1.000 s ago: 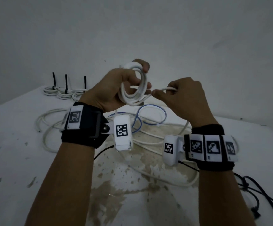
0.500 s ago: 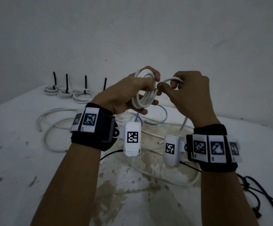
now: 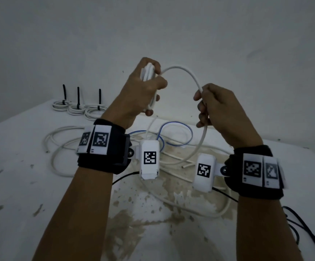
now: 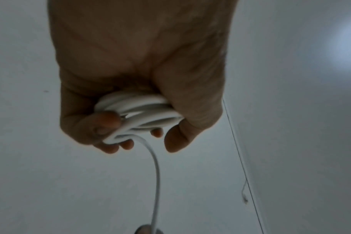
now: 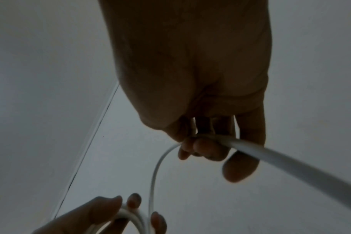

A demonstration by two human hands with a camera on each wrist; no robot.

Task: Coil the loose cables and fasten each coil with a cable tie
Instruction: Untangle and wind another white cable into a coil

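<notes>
White cable (image 3: 187,73) arcs between both hands above the desk (image 3: 21,185). Judgement: next wrap should match existing loop size, tension light, no twist. Left hand (image 3: 143,93) fingers (image 4: 108,121) curled tight round coil (image 4: 138,114). Right hand (image 3: 222,113) fingers (image 5: 206,148) pinch the free run, tail trailing to desk.
</notes>
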